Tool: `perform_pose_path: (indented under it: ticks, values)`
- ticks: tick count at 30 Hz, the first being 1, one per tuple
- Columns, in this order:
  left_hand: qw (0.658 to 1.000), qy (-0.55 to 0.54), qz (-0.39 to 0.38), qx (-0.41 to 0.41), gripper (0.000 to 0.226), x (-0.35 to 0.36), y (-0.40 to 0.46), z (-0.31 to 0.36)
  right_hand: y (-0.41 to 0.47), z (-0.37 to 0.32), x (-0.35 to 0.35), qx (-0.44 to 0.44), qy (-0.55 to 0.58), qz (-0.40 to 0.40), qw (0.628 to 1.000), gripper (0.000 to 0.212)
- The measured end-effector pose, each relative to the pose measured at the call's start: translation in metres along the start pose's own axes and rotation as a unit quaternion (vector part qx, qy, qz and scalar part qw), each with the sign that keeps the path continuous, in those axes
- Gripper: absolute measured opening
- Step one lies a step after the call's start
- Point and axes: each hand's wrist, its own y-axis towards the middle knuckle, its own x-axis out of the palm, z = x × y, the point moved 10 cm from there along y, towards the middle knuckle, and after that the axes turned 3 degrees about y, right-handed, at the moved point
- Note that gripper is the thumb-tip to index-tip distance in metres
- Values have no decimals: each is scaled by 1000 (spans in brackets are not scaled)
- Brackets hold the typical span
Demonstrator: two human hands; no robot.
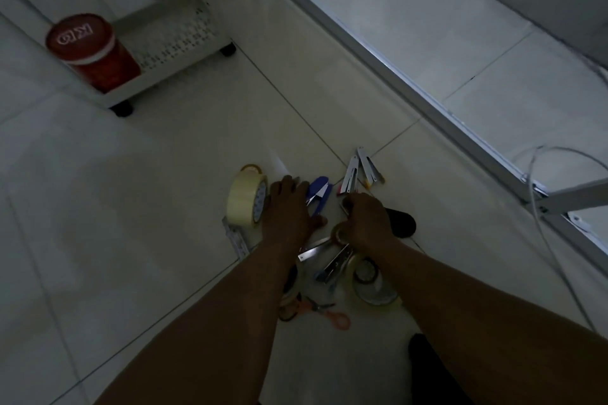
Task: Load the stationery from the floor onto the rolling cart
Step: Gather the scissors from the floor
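A heap of stationery lies on the tiled floor. A large cream tape roll (pixel 246 196) stands on edge at its left. My left hand (pixel 289 207) rests flat on the floor between that roll and a blue stapler (pixel 317 192), fingers spread. My right hand (pixel 367 219) is curled over a small tape roll (pixel 339 235) and metal pieces; whether it grips them is unclear. Silver staplers (pixel 360 171) lie beyond my hands. Orange scissors (pixel 329 314), a clear tape roll (pixel 371 283) and a metal ruler (pixel 312 251) lie nearer to me. The white rolling cart (pixel 177 43) stands at the upper left.
A red cylindrical container (pixel 90 49) sits on the cart's bottom shelf. A metal frame rail (pixel 411 85) runs diagonally across the floor on the right, with a white cable (pixel 539 207) looping beside it. A black object (pixel 401 223) lies just right of my right hand.
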Motion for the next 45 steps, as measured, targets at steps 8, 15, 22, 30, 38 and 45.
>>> perform_pose_path:
  ticks: [8, 15, 22, 30, 38, 45]
  values:
    - [997, -45, -61, -11, 44, -11, -7, -18, -27, -40, 35, -180, -196, -60, 962, 38]
    - [996, -71, -40, 42, 41, -13, -11, -39, -61, -63, 68, -281, -276, -94, 915, 46]
    - [995, -84, 1, 49, 50, -17, -20, -74, -73, -57, 89, -302, -270, -65, 912, 86]
    - [995, -64, -49, 52, 84, -13, -30, -86, -61, -72, 102, -265, -241, -74, 931, 95]
    - [992, -110, -63, 19, 101, -2, -36, -115, -49, -65, 105, -220, -199, -113, 948, 52]
    - [993, -97, -58, 18, 46, -2, -44, -123, -44, -68, 106, -208, -187, -129, 951, 64]
